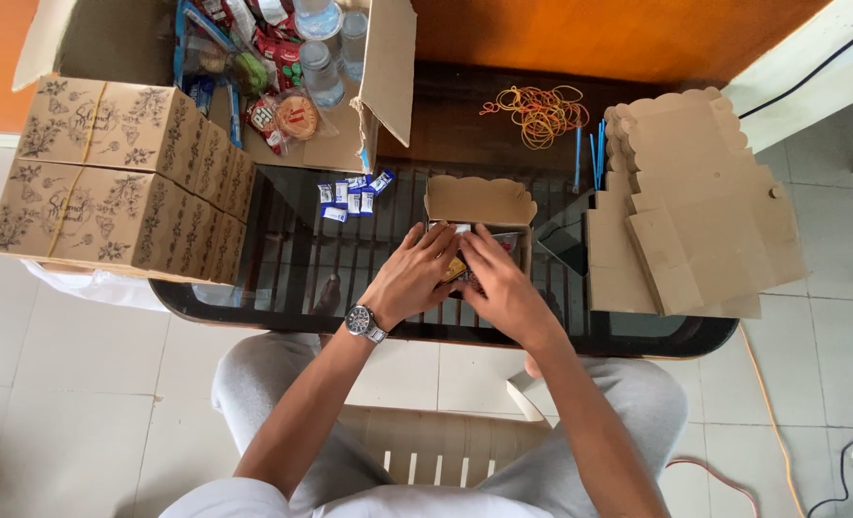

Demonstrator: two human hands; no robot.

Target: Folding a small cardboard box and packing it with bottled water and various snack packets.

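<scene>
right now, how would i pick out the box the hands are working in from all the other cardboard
Start at the dark glass table and go to its middle front edge, where the left hand and right hand meet. The small open box sits under them. Unlike the closed printed boxes on the left and the flat unfolded blanks on the right, its scalloped lid stands up.

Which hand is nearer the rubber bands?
Right. The right hand is in the open box, below the rubber bands; the left hand lies farther left.
</scene>
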